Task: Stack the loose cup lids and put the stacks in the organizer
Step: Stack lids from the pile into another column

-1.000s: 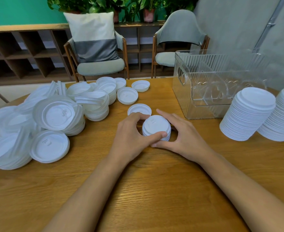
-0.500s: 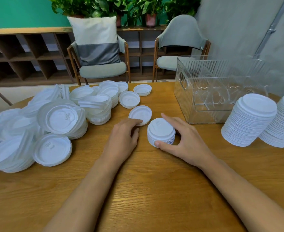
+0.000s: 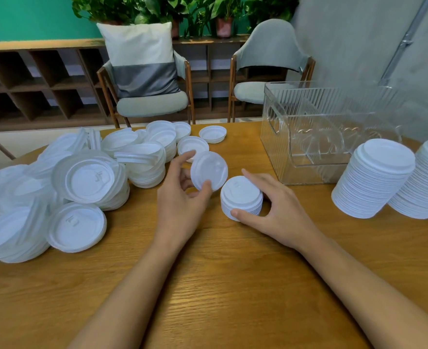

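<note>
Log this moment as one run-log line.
left hand: pinches one lid midair | right hand: grips small stack on table | organizer: looks empty

text check | nothing readable tbh | big flat lid [image 3: 75, 226] left of the left hand [image 3: 180, 205]: small raised mark, can't make it out | tilted lid [image 3: 87, 178] behind that one: embossed squiggle, too blurry | single lid [image 3: 209, 171] pinched in the left hand and small stack [image 3: 240, 195] in the right hand [image 3: 278, 212]: faint moulded bumps, illegible
</note>
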Tool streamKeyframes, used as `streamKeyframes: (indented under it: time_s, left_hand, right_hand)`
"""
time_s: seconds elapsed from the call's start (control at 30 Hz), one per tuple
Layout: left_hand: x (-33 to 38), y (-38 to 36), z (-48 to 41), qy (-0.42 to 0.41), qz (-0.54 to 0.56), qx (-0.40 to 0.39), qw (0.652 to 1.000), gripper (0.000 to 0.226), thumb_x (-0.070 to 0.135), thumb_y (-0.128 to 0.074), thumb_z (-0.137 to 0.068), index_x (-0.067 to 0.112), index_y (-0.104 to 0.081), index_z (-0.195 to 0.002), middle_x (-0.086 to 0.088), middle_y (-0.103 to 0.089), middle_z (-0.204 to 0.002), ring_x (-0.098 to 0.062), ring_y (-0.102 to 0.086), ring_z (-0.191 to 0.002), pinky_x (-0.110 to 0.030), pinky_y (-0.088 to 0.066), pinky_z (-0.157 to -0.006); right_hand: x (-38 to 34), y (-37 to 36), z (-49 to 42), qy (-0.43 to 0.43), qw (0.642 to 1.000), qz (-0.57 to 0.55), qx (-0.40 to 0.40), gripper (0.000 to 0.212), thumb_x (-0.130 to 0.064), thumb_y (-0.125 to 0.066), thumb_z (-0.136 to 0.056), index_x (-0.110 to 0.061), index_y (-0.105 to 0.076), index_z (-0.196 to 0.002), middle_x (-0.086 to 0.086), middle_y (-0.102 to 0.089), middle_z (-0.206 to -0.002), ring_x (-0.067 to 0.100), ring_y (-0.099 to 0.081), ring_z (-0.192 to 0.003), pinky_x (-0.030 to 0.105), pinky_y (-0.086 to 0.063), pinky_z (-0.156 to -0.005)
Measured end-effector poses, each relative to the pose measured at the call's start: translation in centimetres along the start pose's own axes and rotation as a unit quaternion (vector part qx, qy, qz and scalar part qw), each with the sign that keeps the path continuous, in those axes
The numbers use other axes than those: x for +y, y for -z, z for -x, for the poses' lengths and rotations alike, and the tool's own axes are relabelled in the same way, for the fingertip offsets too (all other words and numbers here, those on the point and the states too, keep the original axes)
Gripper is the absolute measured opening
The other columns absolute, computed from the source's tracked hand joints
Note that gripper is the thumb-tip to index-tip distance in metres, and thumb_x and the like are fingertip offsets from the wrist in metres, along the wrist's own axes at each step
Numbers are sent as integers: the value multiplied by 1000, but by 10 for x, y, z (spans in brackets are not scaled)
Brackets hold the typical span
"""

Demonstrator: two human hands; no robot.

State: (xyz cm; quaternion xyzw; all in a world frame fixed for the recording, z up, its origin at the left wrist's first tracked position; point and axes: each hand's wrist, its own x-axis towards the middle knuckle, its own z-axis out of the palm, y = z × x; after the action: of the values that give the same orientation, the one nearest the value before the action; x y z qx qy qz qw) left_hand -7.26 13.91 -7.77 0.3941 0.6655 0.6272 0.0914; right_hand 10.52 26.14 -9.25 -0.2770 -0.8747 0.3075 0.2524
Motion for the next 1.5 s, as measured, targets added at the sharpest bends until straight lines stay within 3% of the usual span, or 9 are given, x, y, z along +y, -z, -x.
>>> streamKeyframes:
  time_s: [0.17, 0.27, 0.43, 0.6, 0.77, 1.07, 1.3, 1.4, 1.5]
  left_hand:
    - [11, 4, -1, 108, 201, -84, 970, 60, -11, -65, -94, 23, -57, -143, -6, -68, -127, -19, -75, -109, -35, -64, -83]
    - [6, -1, 2, 60, 115, -106, 986, 54, 1, -74, -92, 24, -61, -139, 4, -74, -116, -9, -72, -103, -24, -59, -87]
    - [-2, -7, 7, 10, -73, -87, 993, 44, 47, -89, -77, 38, -71, -117, 1, -62, -83, -4, -51, -67, -15, -43, -67]
    - [-5, -9, 9, -14, -113, -95, 989, 59, 67, -83, -68, 38, -69, -117, 14, -64, -103, -3, -61, -93, -12, -44, -78]
    - [-5, -5, 6, 7, -39, -178, 983, 68, 41, -79, -78, 33, -61, -143, 18, -67, -133, 3, -59, -127, -32, -50, -108]
    - [-2, -12, 10, -39, -86, -123, 988, 62, 48, -93, -72, 30, -72, -127, 17, -68, -115, -1, -64, -112, -14, -50, -88]
    - [-7, -10, 7, -34, -110, -144, 983, 62, 57, -91, -68, 33, -72, -122, 19, -68, -115, 1, -62, -111, -22, -50, -88]
    - [-10, -7, 5, -45, -119, -171, 977, 65, 67, -83, -71, 32, -72, -125, 19, -68, -116, 2, -61, -113, -15, -46, -88]
    - [-16, -3, -5, -60, -124, -176, 975, 54, 69, -54, -91, 30, -75, -122, 17, -68, -117, -1, -61, -114, -19, -45, -90]
  right_hand:
    - [-2, 3, 0, 0, 1000, -6, -13, 97, -57, -82, -81, -50, -27, -160, -26, -49, -142, -3, -44, -132, 28, -38, -109]
    - [-3, 3, 0, 10, 1000, -16, -10, 98, -55, -83, -82, -52, -25, -160, -28, -47, -147, -7, -42, -135, 28, -39, -113]
    - [-1, 2, 0, 22, 999, -27, -9, 95, -58, -82, -81, -46, -30, -160, -24, -50, -147, -3, -44, -138, 31, -42, -114]
    - [-1, 2, 1, 26, 999, -20, -9, 90, -59, -80, -80, -41, -39, -157, -21, -55, -135, -2, -49, -128, 21, -42, -105]
    - [-2, 2, 1, 26, 999, -25, -16, 91, -68, -75, -78, -42, -39, -157, -21, -54, -137, 1, -50, -130, 29, -45, -108]
    - [-2, 2, -1, 11, 999, -34, -25, 107, -63, -86, -70, -49, -29, -159, -26, -47, -148, -3, -42, -138, 38, -43, -117]
    - [2, 1, -1, 32, 998, -23, -43, 104, -62, -85, -71, -40, -37, -160, -25, -51, -141, -10, -44, -131, 2, -32, -101]
    - [1, 1, 0, 29, 999, -22, -30, 100, -60, -84, -73, -38, -40, -159, -23, -53, -142, -7, -46, -132, 4, -32, -104]
    - [-1, 0, -1, 27, 999, -8, -17, 95, -59, -84, -77, -39, -40, -159, -24, -53, -143, -7, -46, -132, 11, -34, -107]
